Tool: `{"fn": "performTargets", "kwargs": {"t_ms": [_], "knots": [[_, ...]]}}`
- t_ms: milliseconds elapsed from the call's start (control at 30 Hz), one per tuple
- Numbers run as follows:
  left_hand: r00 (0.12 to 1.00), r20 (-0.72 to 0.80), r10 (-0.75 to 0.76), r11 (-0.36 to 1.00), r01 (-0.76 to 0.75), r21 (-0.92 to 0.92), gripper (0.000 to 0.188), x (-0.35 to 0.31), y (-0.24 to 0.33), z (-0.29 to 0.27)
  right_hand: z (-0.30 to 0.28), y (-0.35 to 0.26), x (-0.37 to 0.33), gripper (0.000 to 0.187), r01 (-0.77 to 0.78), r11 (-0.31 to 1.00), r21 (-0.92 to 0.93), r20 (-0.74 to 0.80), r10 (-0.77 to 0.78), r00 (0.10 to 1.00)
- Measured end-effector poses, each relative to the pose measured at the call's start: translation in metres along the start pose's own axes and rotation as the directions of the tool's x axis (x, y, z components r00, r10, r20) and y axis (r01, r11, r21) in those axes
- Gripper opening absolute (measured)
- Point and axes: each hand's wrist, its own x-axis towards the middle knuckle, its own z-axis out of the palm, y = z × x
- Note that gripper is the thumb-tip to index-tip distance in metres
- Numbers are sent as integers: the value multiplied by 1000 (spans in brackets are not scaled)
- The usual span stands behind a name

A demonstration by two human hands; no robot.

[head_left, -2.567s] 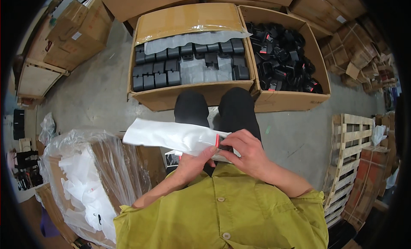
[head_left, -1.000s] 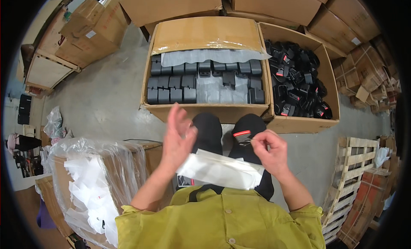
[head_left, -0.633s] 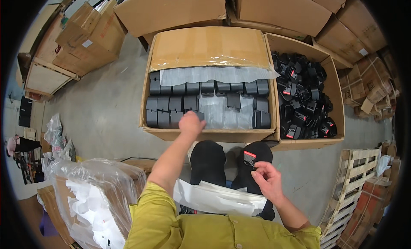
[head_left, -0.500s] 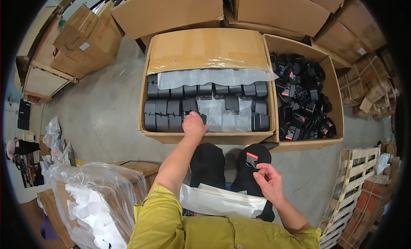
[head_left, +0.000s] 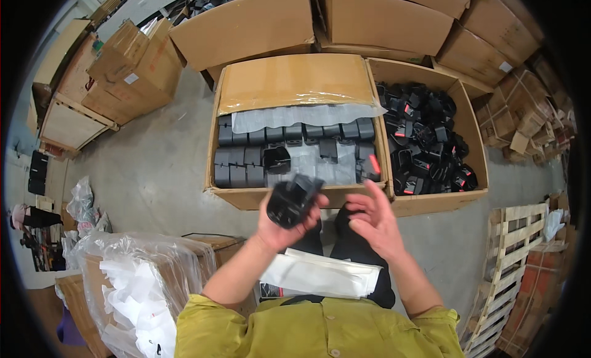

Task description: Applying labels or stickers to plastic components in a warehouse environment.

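Note:
My left hand (head_left: 277, 229) is closed around a black plastic cup-shaped housing (head_left: 292, 201), raised in front of the carton with its hollow side partly toward me. At the tip of my right index finger hangs a small black-and-red label (head_left: 372, 167), apparently stuck there; the other fingers of my right hand (head_left: 373, 219) are loosely bent. Beyond my hands stands an open carton (head_left: 277, 201) with rows of similar black housings (head_left: 239, 165) and white wrapping sheet (head_left: 301, 155) between them. One housing (head_left: 277, 159) lies tipped at the gap in the near row.
To the right, another carton (head_left: 474, 121) holds a jumbled heap of black parts with red labels (head_left: 425, 142). White sheets (head_left: 323, 275) lie across my lap. A plastic-covered box (head_left: 203, 253) is at my left, a wooden pallet (head_left: 508, 265) at my right. Large cartons (head_left: 381, 22) stand behind.
My left hand has lifted a housing out of the near row and brought it toward me. My right hand has moved up and forward with the label. The view has shifted slightly.

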Motion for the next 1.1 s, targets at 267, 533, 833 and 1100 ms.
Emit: {"fn": "performTargets", "kwargs": {"t_ms": [267, 533, 833, 1100], "knots": [[941, -242, 236, 672, 22, 740, 35, -32, -65, -8, 22, -17, -7, 86, -117, 962, 245, 93, 97, 991], [747, 177, 641, 80, -295, 952, 29, -60, -87, 39, 33, -20, -26, 89, -137, 989, 46, 59, 135, 989], [796, 74, 601, 268, -287, 919, 23, -65, -89, 32, 32, -58, -57, 14, 62, 972, 226, 120, -91, 989], [813, 111, 572, 278, -320, 906, 27, -64, -98, 35, 43, -43, -68, 6, -118, 992, 50, -3, 118, 993]]}}
